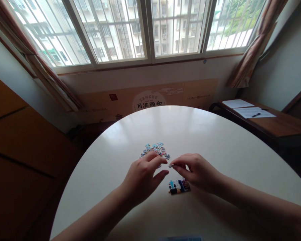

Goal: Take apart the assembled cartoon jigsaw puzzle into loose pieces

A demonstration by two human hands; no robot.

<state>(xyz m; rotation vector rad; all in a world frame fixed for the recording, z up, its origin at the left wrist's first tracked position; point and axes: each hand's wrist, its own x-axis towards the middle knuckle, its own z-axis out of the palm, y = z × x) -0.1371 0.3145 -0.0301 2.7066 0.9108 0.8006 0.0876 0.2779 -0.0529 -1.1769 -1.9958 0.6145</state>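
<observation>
Between the thumb and fingers of my right hand (194,169) a small jigsaw puzzle piece (171,165) is pinched above the white table. My left hand (149,172) faces it from the left, thumb and index finger apart with nothing between them. Behind my left hand lies a pile of loose puzzle pieces (155,149), many with light blue parts; my hand hides some of them. Below my right hand rests a joined section of puzzle (177,186) in blue, white and black, its right end partly covered by the hand.
The round white table (110,167) fills the middle. At its near edge, a bluish flat object (180,238) is cut off by the frame. A wooden desk (286,125) with papers (253,112) and a pen stands at right. A printed cardboard panel (198,95) leans below the barred windows.
</observation>
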